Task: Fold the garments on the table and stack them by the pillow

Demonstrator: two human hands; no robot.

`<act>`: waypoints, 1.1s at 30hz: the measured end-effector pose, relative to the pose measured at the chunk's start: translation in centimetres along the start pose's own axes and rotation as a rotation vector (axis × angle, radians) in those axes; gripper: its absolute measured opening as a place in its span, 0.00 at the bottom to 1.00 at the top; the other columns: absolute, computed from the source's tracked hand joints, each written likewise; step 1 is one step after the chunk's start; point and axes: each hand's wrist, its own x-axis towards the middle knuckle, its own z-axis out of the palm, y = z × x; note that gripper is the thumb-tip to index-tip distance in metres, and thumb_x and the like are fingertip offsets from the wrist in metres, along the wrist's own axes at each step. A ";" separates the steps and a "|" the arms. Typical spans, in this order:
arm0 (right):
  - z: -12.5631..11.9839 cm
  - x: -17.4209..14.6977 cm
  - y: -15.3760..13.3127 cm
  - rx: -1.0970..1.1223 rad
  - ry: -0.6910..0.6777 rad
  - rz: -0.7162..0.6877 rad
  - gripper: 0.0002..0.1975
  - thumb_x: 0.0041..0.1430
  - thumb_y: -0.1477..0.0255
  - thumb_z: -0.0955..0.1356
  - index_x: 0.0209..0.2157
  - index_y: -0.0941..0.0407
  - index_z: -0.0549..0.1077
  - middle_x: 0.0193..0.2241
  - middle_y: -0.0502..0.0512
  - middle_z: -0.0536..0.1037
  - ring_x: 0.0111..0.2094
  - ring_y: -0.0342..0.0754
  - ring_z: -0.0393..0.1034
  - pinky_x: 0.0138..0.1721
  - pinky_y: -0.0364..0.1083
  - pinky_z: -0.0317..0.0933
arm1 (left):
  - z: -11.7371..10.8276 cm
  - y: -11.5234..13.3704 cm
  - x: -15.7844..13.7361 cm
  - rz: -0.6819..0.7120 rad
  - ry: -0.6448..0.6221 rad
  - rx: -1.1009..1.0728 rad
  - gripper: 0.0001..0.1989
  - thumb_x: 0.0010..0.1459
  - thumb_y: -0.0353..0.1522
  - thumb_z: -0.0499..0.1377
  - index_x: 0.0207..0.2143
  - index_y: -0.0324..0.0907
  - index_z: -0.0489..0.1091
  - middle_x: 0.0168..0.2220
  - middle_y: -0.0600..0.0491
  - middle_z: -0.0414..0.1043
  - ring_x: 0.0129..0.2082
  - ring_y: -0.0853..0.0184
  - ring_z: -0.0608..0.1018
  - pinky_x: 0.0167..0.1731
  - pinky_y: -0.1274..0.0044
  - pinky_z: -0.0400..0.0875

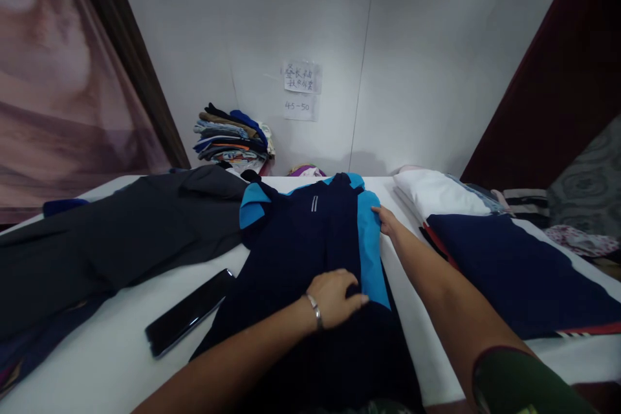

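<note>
A navy jacket [295, 239] with bright blue panels and two small pale stripes on the chest lies spread on the white table, its collar end away from me. One blue sleeve [369, 246] is folded in along the right side of the body. My right hand [385, 220] pinches the outer edge of that sleeve near the shoulder. Flat on the jacket's middle rests my left hand [334, 297], thumb and fingers apart, beside the sleeve's lower part; a silver bracelet is on its wrist. The jacket's lower end is partly hidden by my left forearm.
A black phone [189, 314] lies left of the jacket. Dark grey clothes [121, 226] spread over the table's left side. Folded clothes, navy [514, 265] and white [436, 191], sit at right. A tall clothes pile [233, 136] stands near the wall, below handwritten paper notes [301, 87].
</note>
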 end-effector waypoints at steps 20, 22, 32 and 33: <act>2.9 3.7 2.2 -0.114 0.029 0.002 0.22 0.56 0.76 0.65 0.54 0.57 0.65 0.30 0.56 0.79 0.26 0.50 0.74 0.31 0.51 0.71 | 5.5 -6.0 6.1 -0.184 0.266 0.202 0.29 0.60 0.45 0.50 0.61 0.43 0.60 0.64 0.45 0.55 0.61 0.54 0.60 0.58 0.61 0.54; 2.4 3.6 2.3 -0.142 0.070 -0.043 0.25 0.54 0.76 0.67 0.54 0.57 0.65 0.33 0.56 0.79 0.29 0.49 0.74 0.33 0.50 0.71 | 5.4 -6.1 6.3 -0.186 0.258 0.194 0.29 0.60 0.45 0.50 0.61 0.43 0.60 0.64 0.45 0.55 0.61 0.54 0.59 0.58 0.61 0.53; -3.7 -6.8 3.9 -0.261 0.163 -0.044 0.41 0.53 0.72 0.70 0.65 0.56 0.49 0.48 0.63 0.74 0.41 0.51 0.73 0.36 0.48 0.71 | 5.2 -5.7 6.3 -0.178 0.245 0.197 0.30 0.60 0.46 0.50 0.60 0.41 0.60 0.64 0.44 0.55 0.61 0.54 0.60 0.58 0.62 0.53; -3.9 -8.7 4.4 -0.255 0.130 -0.012 0.41 0.53 0.70 0.70 0.65 0.56 0.50 0.47 0.63 0.75 0.41 0.52 0.73 0.36 0.48 0.71 | 5.2 -5.7 6.4 -0.176 0.248 0.200 0.30 0.60 0.46 0.50 0.60 0.40 0.60 0.64 0.44 0.55 0.61 0.54 0.60 0.58 0.62 0.53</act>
